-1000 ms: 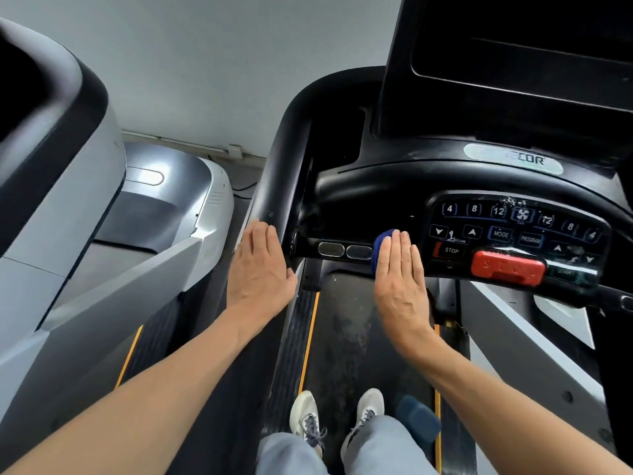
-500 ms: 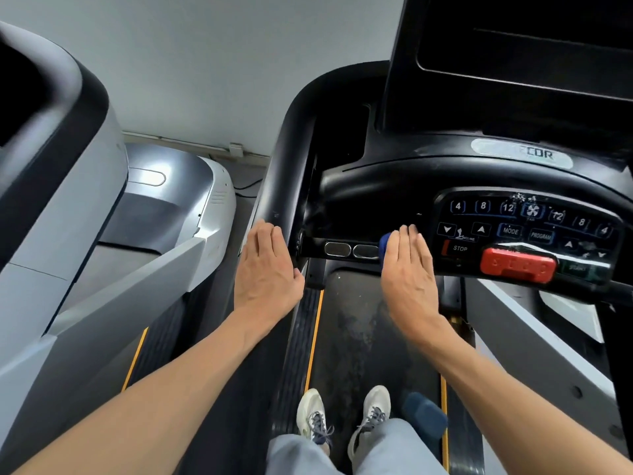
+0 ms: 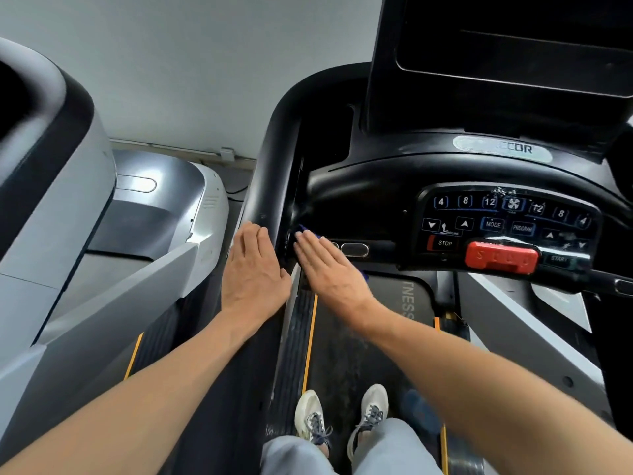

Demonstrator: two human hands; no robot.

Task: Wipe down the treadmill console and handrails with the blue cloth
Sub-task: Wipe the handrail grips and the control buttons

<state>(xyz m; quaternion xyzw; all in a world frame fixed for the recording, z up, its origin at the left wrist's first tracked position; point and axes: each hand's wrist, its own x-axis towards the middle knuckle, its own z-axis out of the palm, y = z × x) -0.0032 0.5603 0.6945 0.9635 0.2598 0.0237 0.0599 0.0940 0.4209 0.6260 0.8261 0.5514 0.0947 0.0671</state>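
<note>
My right hand [image 3: 329, 269] lies flat with straight fingers on the blue cloth [image 3: 303, 229], pressing it against the left end of the black front handrail bar [image 3: 380, 250]. Only a small blue corner shows past the fingertips. My left hand [image 3: 255, 272] rests flat, fingers straight, on the black left handrail [image 3: 270, 159]. The console keypad [image 3: 507, 221] with its numbered buttons and red stop tab [image 3: 501, 260] sits to the right, untouched. The dark screen [image 3: 513, 46] rises above it.
A second grey treadmill [image 3: 102, 234] stands close on the left. The walking belt [image 3: 356, 341] lies below, with my two shoes [image 3: 342, 416] on it. A blurred blue object [image 3: 419, 409] lies by my right foot. A white wall is behind.
My right hand has slid the cloth leftward along the front bar, from beside the STOP button to the bar's left end. The left hand has stayed on the handrail.
</note>
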